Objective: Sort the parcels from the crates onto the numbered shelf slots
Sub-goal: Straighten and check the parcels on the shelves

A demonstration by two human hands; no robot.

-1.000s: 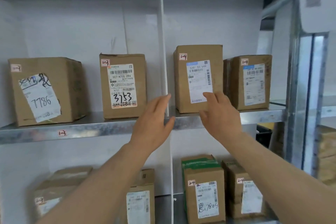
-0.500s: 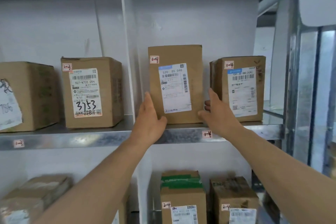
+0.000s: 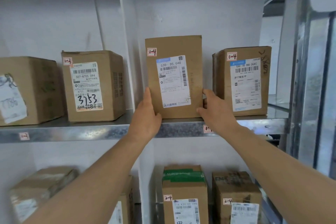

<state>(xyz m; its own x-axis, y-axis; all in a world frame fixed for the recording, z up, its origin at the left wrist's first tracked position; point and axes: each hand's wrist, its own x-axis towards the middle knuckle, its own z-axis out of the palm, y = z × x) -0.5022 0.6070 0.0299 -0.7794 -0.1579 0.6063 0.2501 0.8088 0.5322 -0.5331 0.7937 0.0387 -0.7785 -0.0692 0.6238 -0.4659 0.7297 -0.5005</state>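
A tall brown parcel (image 3: 173, 76) marked 1-4, with a white shipping label, stands upright on the metal shelf (image 3: 101, 130) in the slot right of the white divider. My left hand (image 3: 145, 116) grips its lower left edge, thumb on the front. My right hand (image 3: 215, 111) grips its lower right edge, fingers wrapped round the side. A second parcel marked 1-4 (image 3: 243, 82) stands just right of it. A red 1-4 tag (image 3: 207, 129) on the shelf lip is partly hidden by my right wrist.
Left of the white divider (image 3: 125, 42) stand a parcel marked 3753 (image 3: 92, 85) and a larger box (image 3: 27, 91). The lower shelf holds parcels marked 2-4 (image 3: 184, 196) and others. A metal upright (image 3: 307, 78) bounds the rack at right.
Both hands reached up from in front of the shelf and closed on the tall parcel's lower sides. The view shifted right and came closer; the parcel stays upright on the shelf.
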